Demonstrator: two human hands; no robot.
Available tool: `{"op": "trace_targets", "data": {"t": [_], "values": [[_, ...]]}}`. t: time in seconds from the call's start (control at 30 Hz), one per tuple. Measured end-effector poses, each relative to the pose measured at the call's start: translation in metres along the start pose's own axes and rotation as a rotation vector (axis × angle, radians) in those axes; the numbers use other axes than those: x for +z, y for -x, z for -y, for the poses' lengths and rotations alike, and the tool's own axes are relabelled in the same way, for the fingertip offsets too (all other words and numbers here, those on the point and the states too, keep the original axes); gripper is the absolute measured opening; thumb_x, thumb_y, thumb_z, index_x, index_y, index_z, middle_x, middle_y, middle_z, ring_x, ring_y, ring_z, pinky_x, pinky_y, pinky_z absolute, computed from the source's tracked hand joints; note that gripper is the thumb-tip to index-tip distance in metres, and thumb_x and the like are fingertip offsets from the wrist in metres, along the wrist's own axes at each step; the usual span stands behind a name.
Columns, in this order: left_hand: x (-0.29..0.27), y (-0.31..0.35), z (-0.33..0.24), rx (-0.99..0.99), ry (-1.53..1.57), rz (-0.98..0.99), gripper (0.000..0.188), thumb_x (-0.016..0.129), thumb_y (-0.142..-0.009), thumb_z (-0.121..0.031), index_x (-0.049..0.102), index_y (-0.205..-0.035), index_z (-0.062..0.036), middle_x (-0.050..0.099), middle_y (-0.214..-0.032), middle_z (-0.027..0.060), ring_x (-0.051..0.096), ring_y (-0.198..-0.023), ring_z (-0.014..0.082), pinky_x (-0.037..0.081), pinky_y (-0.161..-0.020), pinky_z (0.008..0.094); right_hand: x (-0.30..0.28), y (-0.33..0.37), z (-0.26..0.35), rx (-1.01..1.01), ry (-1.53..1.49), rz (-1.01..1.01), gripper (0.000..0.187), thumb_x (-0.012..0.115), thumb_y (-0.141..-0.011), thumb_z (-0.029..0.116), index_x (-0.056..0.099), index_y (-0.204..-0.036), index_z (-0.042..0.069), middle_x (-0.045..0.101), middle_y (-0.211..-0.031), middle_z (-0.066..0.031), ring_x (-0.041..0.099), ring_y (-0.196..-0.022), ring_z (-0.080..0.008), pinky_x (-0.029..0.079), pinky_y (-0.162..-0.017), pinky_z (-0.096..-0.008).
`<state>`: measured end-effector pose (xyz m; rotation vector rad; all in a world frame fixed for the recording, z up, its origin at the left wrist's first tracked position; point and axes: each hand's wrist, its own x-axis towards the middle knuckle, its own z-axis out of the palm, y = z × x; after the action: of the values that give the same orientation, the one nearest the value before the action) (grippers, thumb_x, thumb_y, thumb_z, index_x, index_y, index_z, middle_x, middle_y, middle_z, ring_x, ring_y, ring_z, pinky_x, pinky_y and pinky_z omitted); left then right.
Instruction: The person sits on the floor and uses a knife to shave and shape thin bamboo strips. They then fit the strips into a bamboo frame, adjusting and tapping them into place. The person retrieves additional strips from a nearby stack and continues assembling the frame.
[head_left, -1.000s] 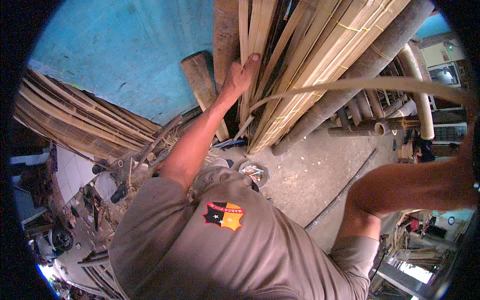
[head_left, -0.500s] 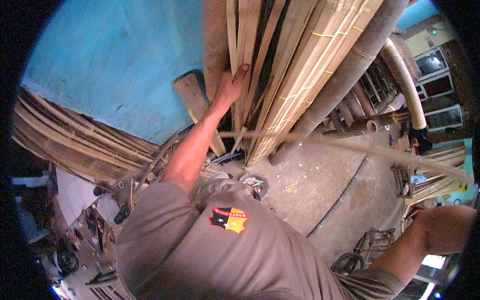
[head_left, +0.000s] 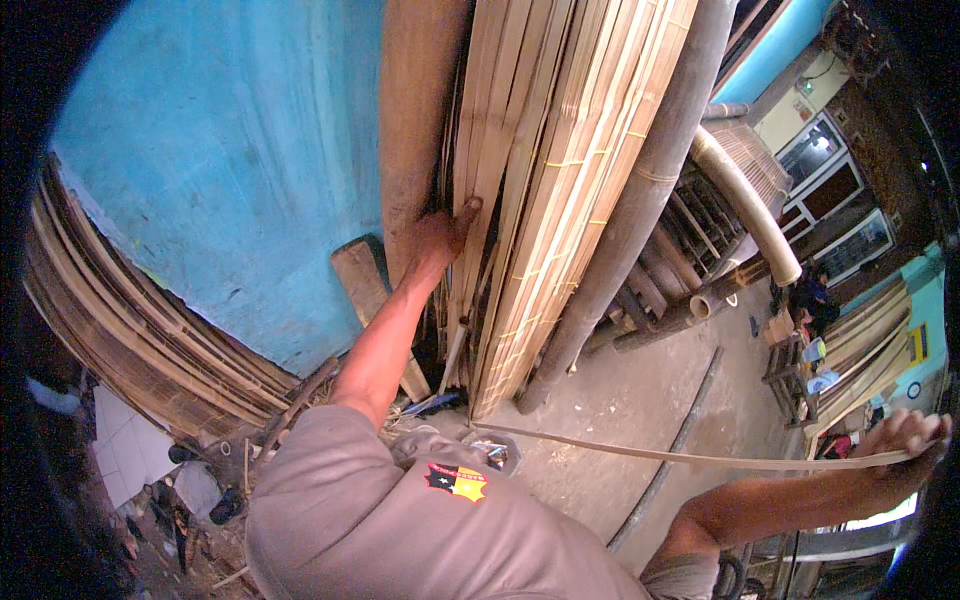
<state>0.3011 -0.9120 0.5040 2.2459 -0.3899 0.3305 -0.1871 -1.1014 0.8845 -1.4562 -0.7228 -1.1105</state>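
Note:
My left hand (head_left: 445, 234) reaches up to upright pale bamboo slats (head_left: 482, 150) against the wall. Its thumb presses on the front of them and its fingers close around the edge, partly hidden. Out at the far right, my right hand (head_left: 898, 436) has its fingers curled over the end of a long thin bamboo strip (head_left: 690, 459). That strip stretches nearly level across my front, and its other end comes close to the foot of the slats. Beside the slats leans a bundle of bamboo strips (head_left: 590, 150) bound with yellow ties.
A thick bamboo pole (head_left: 655, 170) leans right of the bundle. Rolled bamboo matting (head_left: 150, 310) lies at left below the blue wall (head_left: 220, 180). A container (head_left: 505, 452) stands near the bundle's foot. A dark pole (head_left: 665, 450) lies on the concrete floor (head_left: 600, 400).
My right hand has come into view at the right edge, and the blurred strip now shows sharply and lower. My left hand stays at the slats. The whole view has shifted.

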Motion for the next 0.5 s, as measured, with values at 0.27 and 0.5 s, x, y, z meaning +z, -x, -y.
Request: {"op": "trace_targets", "data": {"t": [0.27, 0.5], "values": [[-0.018, 0.031, 0.020, 0.190, 0.249, -0.138, 0.073, 0.055, -0.096, -0.055, 0.050, -0.134, 0.0066, 0.059, -0.128, 0.0310, 0.058, -0.115, 0.0500, 0.046, -0.099, 0.0505, 0.033, 0.090, -0.063, 0.062, 0.537, -0.404, 0.029, 0.053, -0.104, 0.027, 0.055, -0.111, 0.000, 0.055, -0.071, -0.0071, 0.042, -0.049, -0.0108, 0.038, -0.047, -0.0241], [-0.039, 0.117, 0.006, -0.027, 0.318, -0.123, 0.070, 0.052, -0.097, -0.057, 0.050, -0.137, 0.0009, 0.058, -0.130, 0.0279, 0.057, -0.119, 0.0453, 0.046, -0.096, 0.0515, 0.049, 0.148, -0.107, 0.423, 0.642, -0.251, 0.025, 0.054, -0.103, 0.023, 0.057, -0.113, 0.000, 0.067, -0.078, -0.0150, 0.061, -0.061, -0.0174, 0.047, -0.045, -0.0259]]}}
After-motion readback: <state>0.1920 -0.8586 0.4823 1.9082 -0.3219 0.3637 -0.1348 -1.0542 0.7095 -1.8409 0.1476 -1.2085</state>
